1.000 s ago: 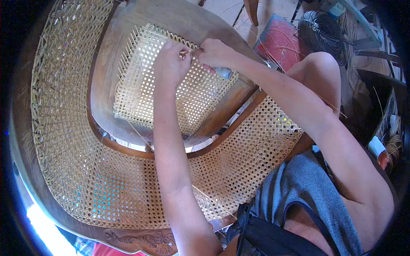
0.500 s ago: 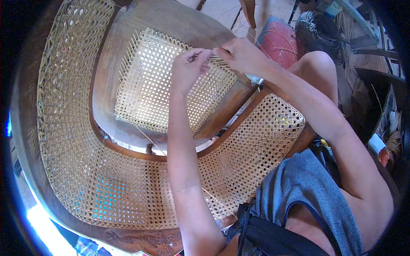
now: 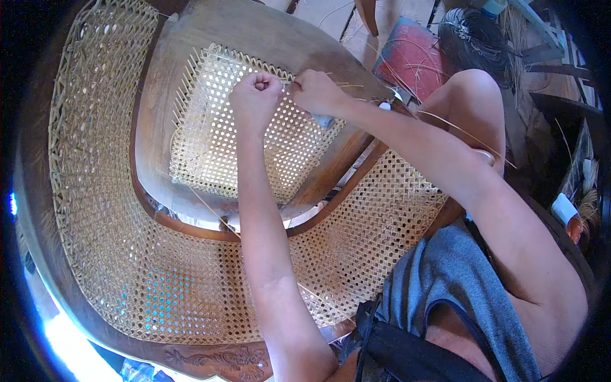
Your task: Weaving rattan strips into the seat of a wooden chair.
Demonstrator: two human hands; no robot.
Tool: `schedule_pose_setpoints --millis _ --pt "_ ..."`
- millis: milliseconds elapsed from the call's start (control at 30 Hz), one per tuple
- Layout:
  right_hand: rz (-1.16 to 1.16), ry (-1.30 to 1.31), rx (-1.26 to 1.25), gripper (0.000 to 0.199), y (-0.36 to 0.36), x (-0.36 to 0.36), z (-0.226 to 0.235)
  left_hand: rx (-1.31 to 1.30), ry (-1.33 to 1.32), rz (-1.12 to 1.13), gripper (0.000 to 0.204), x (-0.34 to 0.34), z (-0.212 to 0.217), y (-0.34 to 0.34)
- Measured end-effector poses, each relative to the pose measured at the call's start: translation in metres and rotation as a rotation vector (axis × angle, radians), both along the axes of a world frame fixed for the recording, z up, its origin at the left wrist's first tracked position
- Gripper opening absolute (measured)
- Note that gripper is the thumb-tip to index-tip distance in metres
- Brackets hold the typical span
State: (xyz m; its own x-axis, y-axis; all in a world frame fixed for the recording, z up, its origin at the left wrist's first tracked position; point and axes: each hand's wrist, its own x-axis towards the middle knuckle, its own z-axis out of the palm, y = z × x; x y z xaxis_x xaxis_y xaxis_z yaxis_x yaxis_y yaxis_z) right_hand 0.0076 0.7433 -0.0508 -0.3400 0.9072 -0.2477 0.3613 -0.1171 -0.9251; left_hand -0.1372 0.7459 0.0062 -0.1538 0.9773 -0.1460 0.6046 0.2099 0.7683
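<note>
A woven cane panel [image 3: 216,121] covers the opening in a wooden chair seat [image 3: 156,146], with loose cane ends standing up along its left side. Over the panel's far edge, my left hand [image 3: 256,95] is closed in a fist, gripping a thin cane strand. Close to its right, my right hand [image 3: 315,93] is also closed on the strand, its fingertips turned toward the left hand. A small pale-blue object [image 3: 323,120] shows beneath the right hand; its kind is hidden. Pale strand ends [image 3: 349,85] stick out beyond the right hand.
The chair's curved cane back [image 3: 184,274] wraps around the near and left sides. A loose strand [image 3: 468,135] crosses by my knee [image 3: 474,95]. Beyond lie a red pad [image 3: 414,60] and a dark coil of strands [image 3: 474,44]. A white-and-orange brush-like object [image 3: 566,216] is at right.
Both hands have moved left, the right one also nearer and lower. They are slightly farther apart. A long strand now shows across my knee, and the pale-blue object has shifted left with the right hand.
</note>
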Motion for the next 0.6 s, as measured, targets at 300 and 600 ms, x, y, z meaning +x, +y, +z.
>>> schedule_pose_setpoints --millis 300,600 --pt "-0.157 0.038 0.249 0.020 -0.017 -0.005 -0.013 0.092 0.232 -0.094 0.014 0.002 -0.004 0.004" --pt "0.079 -0.244 0.178 0.019 0.004 0.015 0.012 0.043 0.206 -0.098 0.015 -0.002 -0.003 0.004"
